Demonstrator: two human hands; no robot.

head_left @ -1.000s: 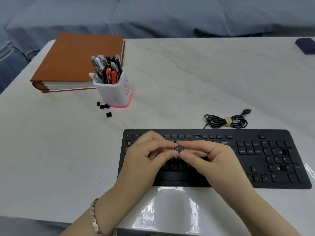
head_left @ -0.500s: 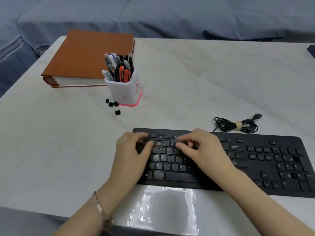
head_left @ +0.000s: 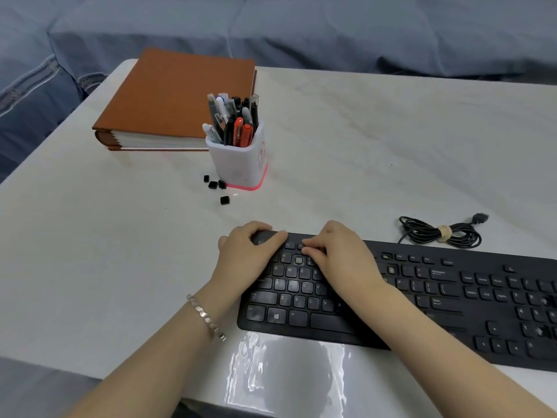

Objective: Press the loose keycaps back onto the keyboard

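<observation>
At keyboard (head_left: pixel 452 297) corner: left hand (head_left: pixel 244 257) gripped its edge.
Right hand (head_left: pixel 340 257): fingertips curled, pressed on keys; hold unclear.
Loose keycaps (head_left: pixel 213 184): lay beside pen cup (head_left: pixel 241 164).

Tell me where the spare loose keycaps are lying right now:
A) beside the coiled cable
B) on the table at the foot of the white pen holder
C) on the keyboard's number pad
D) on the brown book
B: four black keycaps lie on the table against the front-left of the pen holder base, well clear of the keyboard.
</observation>
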